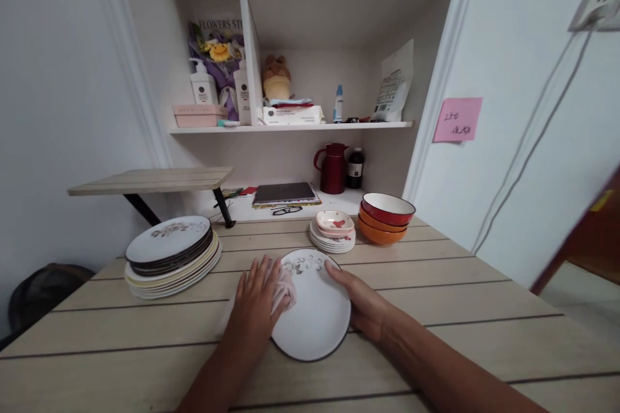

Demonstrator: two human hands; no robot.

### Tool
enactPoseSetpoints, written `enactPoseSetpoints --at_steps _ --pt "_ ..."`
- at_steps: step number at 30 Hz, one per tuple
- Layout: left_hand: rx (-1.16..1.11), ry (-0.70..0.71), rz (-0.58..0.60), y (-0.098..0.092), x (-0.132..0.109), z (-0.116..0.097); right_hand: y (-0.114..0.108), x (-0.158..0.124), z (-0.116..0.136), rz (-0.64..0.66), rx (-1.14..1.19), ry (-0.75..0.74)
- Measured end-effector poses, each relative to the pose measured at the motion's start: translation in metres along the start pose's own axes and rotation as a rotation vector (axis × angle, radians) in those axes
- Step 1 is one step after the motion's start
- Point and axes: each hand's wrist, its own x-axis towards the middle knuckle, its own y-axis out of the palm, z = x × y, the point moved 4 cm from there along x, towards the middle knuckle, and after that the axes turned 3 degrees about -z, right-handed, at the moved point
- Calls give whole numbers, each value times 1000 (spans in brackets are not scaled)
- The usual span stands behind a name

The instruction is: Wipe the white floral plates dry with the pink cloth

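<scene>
Wiping a white floral-patterned plate (317,319), apparently partway through this one piece, since cloth and plate are both in hand.
Which tableware is done and which is left cannot be told: a stack of plates (169,242) stands at the left of the frame, a stack of small dishes (333,242) just above centre and nested bowls (385,222) right of it, all apart from both hands. The plate lies between the hands, at lower centre; the left hand (256,300), fingers extended, holds a bunched pale pink cloth (287,289) against its left side, while the right hand (367,302) grips its right edge, thumb over the rim, other fingers mostly hidden.
</scene>
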Motion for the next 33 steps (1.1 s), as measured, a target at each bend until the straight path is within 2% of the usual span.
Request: enactPoseSetpoints --at_steps 3,6,8,12,14,21,25,30,33 --pt "0 13 -61 5 0 4 3 -1 1 -1 -36 -47" --pt "8 54 -156 5 -1 1 3 1 -1 -34 -57 -32" --pt "11 48 -215 1 0 -3 3 3 -2 -23 -53 -28" --pt "-6 -79 -324 -15 2 -4 2 8 -3 8 -33 -25" --pt "-46 -91 -385 -21 2 -2 3 10 -3 22 -22 -27" --pt "-216 146 -524 -26 3 -4 3 15 0 102 -12 -45" --pt "-260 308 -486 -25 4 -24 7 19 -2 185 -6 -107" --pt "-236 480 -299 -8 5 -58 10 21 -6 164 -22 -135" --pt "-192 509 -216 1 7 -67 10 22 -7 165 -29 -114"
